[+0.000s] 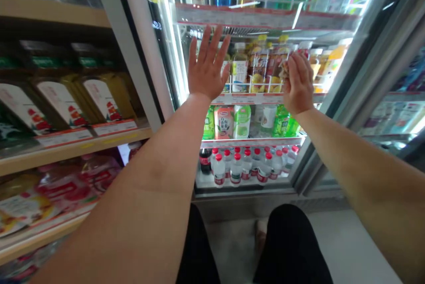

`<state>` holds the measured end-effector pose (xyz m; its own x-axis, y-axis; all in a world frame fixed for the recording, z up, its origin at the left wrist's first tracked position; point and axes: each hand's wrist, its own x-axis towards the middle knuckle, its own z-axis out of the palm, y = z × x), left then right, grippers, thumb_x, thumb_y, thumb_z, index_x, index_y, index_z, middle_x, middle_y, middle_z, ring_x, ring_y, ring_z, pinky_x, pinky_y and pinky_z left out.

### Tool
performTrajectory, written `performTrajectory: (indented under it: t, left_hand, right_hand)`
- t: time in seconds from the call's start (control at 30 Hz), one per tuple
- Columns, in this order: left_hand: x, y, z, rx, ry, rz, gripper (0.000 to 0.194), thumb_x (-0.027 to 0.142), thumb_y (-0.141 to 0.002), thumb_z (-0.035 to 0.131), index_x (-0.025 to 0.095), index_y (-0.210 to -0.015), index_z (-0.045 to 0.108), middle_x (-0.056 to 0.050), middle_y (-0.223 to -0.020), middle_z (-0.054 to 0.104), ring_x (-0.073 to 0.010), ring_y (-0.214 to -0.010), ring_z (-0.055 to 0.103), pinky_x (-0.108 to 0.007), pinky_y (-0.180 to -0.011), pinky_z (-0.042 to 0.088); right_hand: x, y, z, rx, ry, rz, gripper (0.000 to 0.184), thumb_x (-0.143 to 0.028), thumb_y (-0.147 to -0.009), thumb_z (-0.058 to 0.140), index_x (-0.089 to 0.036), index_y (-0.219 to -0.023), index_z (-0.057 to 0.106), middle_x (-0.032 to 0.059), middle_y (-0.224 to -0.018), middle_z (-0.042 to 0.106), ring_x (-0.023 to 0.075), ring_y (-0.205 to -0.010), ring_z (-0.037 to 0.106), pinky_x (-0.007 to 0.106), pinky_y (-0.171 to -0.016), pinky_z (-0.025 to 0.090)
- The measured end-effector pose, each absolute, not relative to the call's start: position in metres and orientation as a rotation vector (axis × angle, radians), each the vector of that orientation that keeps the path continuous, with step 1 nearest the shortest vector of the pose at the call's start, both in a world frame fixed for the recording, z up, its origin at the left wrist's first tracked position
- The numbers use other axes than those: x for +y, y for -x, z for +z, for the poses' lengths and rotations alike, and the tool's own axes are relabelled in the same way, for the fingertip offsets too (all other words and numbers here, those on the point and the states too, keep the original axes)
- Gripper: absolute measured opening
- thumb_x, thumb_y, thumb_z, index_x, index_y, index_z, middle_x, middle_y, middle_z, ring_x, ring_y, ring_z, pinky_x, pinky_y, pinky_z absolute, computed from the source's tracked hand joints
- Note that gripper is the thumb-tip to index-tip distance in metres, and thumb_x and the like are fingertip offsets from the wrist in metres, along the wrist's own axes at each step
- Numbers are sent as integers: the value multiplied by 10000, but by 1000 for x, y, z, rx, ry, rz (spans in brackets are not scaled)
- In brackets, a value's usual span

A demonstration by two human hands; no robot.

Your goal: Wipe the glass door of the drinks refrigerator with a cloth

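My left hand (207,69) is raised with its fingers spread, palm toward the glass door (252,120) of a lit drinks cooler, and seems to rest flat on the pane. To the right, my right hand (300,80) is closed around a crumpled brownish cloth (284,71) at about the same height. Most of the cloth is hidden under the fingers. Bottled drinks stand behind the glass between the hands, among them a tea bottle (239,71) with a white label.
Water bottles (236,169) with red caps fill the cooler's bottom shelf. Large bottles and cans line its top shelf. At the left, an open shelf (76,142) holds amber bottles (99,85). A metal door frame (358,98) runs along the right. My knees (292,244) are below.
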<state>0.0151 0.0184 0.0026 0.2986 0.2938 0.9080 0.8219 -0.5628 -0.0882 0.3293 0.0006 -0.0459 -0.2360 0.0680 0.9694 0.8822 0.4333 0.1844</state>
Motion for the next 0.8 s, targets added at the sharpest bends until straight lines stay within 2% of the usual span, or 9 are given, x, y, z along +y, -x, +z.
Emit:
performTrajectory:
  t: [0.1,0.2,0.33,0.4,0.5,0.63,0.7,0.8]
  left_hand:
    - [17,-14,2,-944,2030,-1278,676,467,-993,371,374,-1658,292,298,-1645,29,36,-1450,-351,-233,-1256,-308]
    - [16,-14,2,-913,2047,-1302,682,475,-974,392,422,-1648,297,322,-1627,46,45,-1422,-364,-222,-1265,-289]
    - [17,-15,2,-985,1968,-1214,681,436,-996,353,338,-1666,283,268,-1635,-56,24,-1456,-334,-237,-1254,-312]
    - [19,-15,2,-995,1939,-1179,674,424,-1009,340,318,-1671,270,246,-1640,-79,25,-1466,-326,-242,-1249,-318]
    - [24,-16,2,-981,1937,-1191,664,459,-1016,318,339,-1667,265,273,-1643,-58,35,-1451,-354,-241,-1249,-323]
    - [25,-14,2,-948,1979,-1238,636,503,-1034,293,392,-1660,268,322,-1641,8,37,-1430,-395,-238,-1266,-305]
    - [24,-11,1,-902,2009,-1258,631,493,-1045,301,388,-1665,256,290,-1661,25,12,-1469,-354,-274,-1294,-271]
    - [24,-8,-2,-811,2034,-1267,680,537,-1043,338,328,-1684,246,165,-1717,97,-84,-1556,-237,-398,-1354,-180]
  right_hand:
    - [6,-330,-32,-1633,843,-946,548,-370,-1091,303,-281,-1620,416,29,-1643,413,303,-1570,315,593,-1310,276]
    - [14,-313,-14,-1568,827,-881,557,-318,-1078,302,-318,-1626,400,-14,-1673,363,286,-1588,267,543,-1339,199]
    - [8,-274,-19,-1644,855,-921,578,-295,-1062,295,-216,-1622,414,54,-1659,386,285,-1600,250,574,-1343,197]
    - [0,-254,-29,-1754,869,-913,577,-308,-1071,273,-255,-1630,405,41,-1648,406,268,-1600,258,563,-1348,206]
    - [-7,-232,-31,-1890,866,-882,570,-310,-1082,249,-337,-1633,393,0,-1639,424,234,-1589,292,531,-1353,228]
    - [-1,-211,-15,-1932,829,-862,563,-272,-1083,271,-348,-1622,412,-23,-1627,439,217,-1601,262,541,-1355,216]
    - [4,-201,-9,-1889,825,-842,574,-243,-1078,263,-331,-1625,410,-21,-1639,421,217,-1611,229,539,-1361,196]
    - [7,-184,-6,-1845,823,-821,611,-198,-1056,244,-258,-1651,369,8,-1678,354,228,-1620,189,523,-1367,178]
